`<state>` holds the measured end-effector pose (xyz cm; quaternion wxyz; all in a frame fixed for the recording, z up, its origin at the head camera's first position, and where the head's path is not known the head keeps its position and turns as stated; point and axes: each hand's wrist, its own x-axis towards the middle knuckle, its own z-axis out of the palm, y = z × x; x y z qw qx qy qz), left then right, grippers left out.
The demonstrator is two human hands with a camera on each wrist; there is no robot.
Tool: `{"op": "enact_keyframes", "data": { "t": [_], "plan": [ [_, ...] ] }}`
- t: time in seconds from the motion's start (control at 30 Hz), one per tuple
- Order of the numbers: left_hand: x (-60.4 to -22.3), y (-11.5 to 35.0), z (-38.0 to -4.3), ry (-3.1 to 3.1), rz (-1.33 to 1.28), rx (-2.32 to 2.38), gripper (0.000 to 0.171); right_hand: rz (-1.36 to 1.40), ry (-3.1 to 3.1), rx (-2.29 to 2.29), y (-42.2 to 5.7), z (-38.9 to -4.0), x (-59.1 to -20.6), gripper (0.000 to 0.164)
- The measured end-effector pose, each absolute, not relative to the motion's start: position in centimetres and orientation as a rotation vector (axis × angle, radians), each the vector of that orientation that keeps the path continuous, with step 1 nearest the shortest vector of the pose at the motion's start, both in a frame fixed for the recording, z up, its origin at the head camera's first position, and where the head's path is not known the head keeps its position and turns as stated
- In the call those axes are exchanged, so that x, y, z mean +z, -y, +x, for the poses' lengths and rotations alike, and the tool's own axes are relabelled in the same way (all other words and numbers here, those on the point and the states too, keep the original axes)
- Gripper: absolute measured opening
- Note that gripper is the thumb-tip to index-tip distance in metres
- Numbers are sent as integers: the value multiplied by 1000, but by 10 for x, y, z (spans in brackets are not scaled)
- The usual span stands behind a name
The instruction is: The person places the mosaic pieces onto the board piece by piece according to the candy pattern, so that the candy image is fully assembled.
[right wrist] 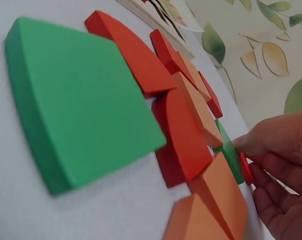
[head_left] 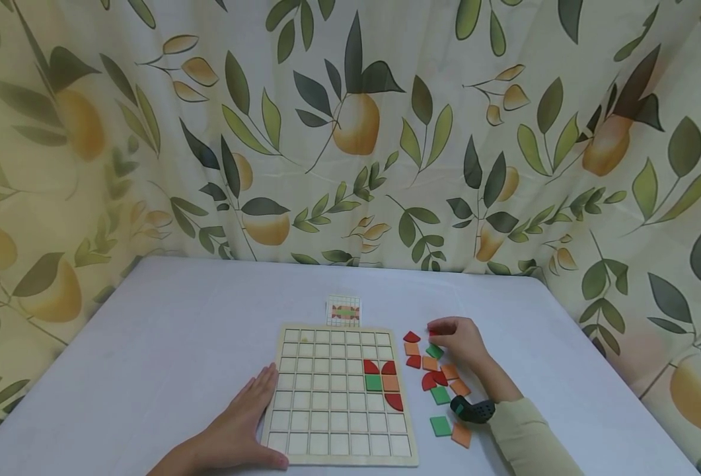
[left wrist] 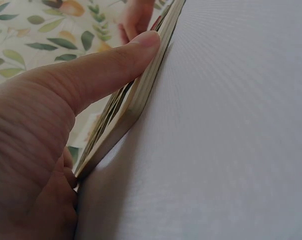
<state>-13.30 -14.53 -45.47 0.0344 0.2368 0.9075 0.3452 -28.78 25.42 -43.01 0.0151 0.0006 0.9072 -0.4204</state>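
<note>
A pale wooden grid board (head_left: 318,459) lies flat on the table. My left hand (head_left: 244,416) rests at its lower left corner, straight fingers along the left side and thumb (left wrist: 116,65) across the near edge. To the right of the board, my right hand (head_left: 462,340) pinches a red piece (right wrist: 246,168) between thumb and fingers, beside a green piece (head_left: 435,351); the fingers hide most of its shape. On the board's right columns sit red quarter-circle pieces (head_left: 394,401), a green square (head_left: 373,383) and an orange square (head_left: 390,383).
Loose red, orange and green pieces (head_left: 441,426) lie scattered right of the board, some overlapping. A small pattern card (head_left: 343,301) lies at the board's far edge. Behind the white-covered table (head_left: 219,297) hangs a fruit-print curtain (head_left: 350,192). A black band (head_left: 472,410) circles the right wrist.
</note>
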Motion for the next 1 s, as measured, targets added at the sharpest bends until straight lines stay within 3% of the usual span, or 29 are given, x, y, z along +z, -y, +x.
{"op": "enact_keyframes", "data": {
  "t": [1.0],
  "plan": [
    [-455,146,-134,-2804,757,1062,129,-167,-2757,-1259,-274,-288,-425,33]
  ]
}}
